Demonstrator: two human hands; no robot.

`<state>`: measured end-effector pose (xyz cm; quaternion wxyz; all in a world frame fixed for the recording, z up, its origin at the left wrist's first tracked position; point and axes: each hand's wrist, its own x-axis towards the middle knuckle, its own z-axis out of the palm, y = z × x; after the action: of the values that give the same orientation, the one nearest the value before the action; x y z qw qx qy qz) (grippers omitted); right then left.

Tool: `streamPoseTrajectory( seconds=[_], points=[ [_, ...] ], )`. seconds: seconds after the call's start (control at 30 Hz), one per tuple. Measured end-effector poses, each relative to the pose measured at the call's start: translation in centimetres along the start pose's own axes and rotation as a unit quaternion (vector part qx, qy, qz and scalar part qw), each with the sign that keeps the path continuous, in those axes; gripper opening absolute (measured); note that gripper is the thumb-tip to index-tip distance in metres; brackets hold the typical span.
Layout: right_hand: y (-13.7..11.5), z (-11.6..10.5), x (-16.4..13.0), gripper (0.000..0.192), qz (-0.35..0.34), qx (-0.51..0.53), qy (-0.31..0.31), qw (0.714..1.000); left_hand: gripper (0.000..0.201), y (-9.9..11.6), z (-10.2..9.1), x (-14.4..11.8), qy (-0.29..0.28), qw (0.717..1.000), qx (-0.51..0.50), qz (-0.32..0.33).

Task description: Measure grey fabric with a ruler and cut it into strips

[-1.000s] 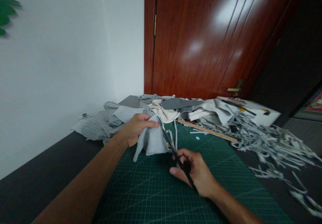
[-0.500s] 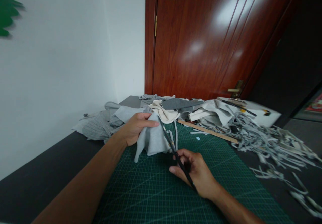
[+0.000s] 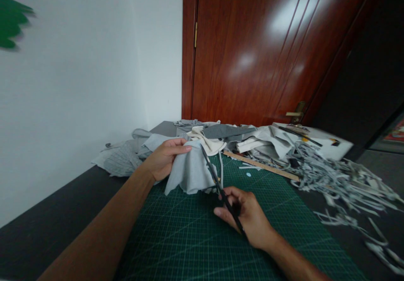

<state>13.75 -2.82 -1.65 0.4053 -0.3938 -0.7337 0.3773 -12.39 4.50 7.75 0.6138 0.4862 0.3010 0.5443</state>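
Note:
My left hand (image 3: 167,156) pinches the top edge of a light grey fabric piece (image 3: 192,169) between thumb and fingers, so the cloth hangs in soft folds above the cutting mat. My right hand (image 3: 244,215) is closed around the handles of black scissors (image 3: 226,201). Their blades point up and away along the right side of the cloth, close to its upper edge. Whether the blades are touching the fabric is hard to make out. A thin fabric strip (image 3: 221,169) hangs just right of the blades.
The green cutting mat (image 3: 189,239) lies on a dark table (image 3: 63,213). Grey and cream fabric (image 3: 205,140) is heaped at the back, more grey cloth (image 3: 121,159) at left. A wooden ruler (image 3: 261,166), cut strips (image 3: 325,175) and a white box (image 3: 339,144) are at right.
My left hand has shifted slightly left, drawing the fabric's top edge with it, and the cloth now hangs more spread out. The right hand and scissors have barely moved.

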Motion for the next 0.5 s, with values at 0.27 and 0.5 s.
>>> streamPoseTrajectory(
  seconds=[0.27,0.5],
  points=[
    [0.3,0.1,0.0,0.03,0.006,0.005,0.016,1.0,0.028,-0.7,2.2,-0.1,-0.002,0.999,-0.022,0.027],
    [0.1,0.2,0.0,0.03,0.002,0.008,0.018,1.0,0.026,-1.1,2.8,0.0,0.033,0.999,-0.02,0.038]
  ],
)
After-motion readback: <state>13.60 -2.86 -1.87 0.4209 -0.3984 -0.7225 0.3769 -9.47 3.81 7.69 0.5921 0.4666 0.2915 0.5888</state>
